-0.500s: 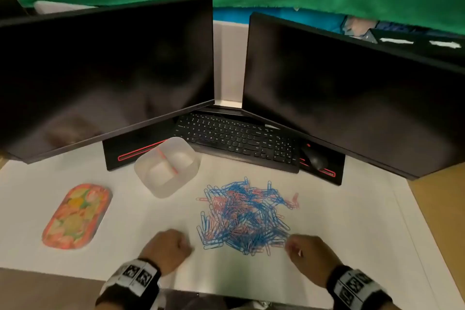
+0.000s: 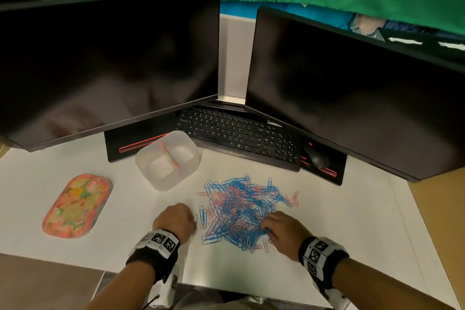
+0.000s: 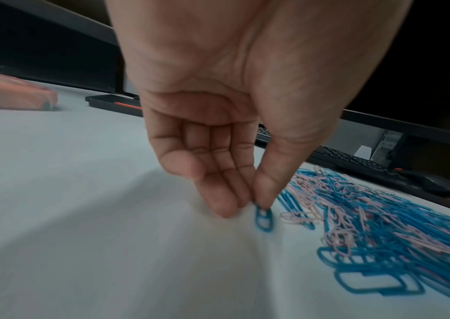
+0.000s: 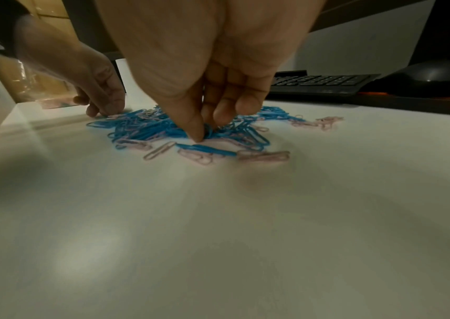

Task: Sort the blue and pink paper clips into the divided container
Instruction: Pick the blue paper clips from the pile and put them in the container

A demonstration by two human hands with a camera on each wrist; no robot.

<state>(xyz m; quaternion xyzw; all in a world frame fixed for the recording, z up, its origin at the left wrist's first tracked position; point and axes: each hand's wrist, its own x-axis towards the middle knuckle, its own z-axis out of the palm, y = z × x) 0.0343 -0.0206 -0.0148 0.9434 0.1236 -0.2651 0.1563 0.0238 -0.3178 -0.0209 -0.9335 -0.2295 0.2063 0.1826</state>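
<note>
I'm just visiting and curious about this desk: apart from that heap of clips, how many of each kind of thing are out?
Monitors: 2
Keyboard: 1
Mouse: 1
Divided container: 1
Floral tray: 1
Total: 6

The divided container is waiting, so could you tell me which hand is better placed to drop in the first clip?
Probably the left hand: it pinches a single blue clip and is nearer the divided container. The right hand digs into the pile.
</note>
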